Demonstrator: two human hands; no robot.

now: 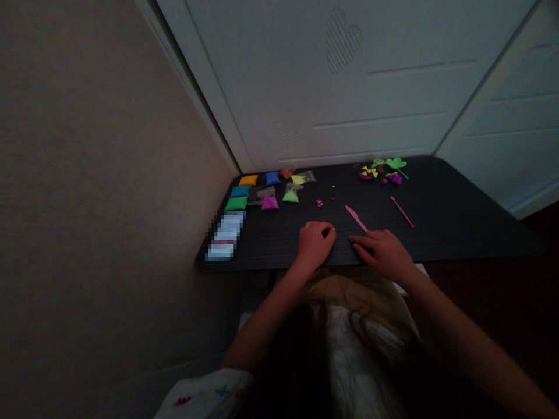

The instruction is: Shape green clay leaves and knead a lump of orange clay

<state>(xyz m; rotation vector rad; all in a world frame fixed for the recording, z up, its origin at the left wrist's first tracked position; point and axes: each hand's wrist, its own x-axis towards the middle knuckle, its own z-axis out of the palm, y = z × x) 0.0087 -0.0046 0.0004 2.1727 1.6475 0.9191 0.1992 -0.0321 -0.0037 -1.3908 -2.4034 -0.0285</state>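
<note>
A left hand [315,247] sat loosely curled and a right hand [388,253] half-open, any hold unclear, near a pink plastic knife [356,217] on a black table [458,221], where light fingertip pressure seemed best.

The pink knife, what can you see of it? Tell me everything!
The pink knife is slim, with a wider blade and thin handle, maybe plastic. It lies slanted on the dark table, blade at the far end. Its near end reaches the right hand; I can't tell if they touch.
</note>
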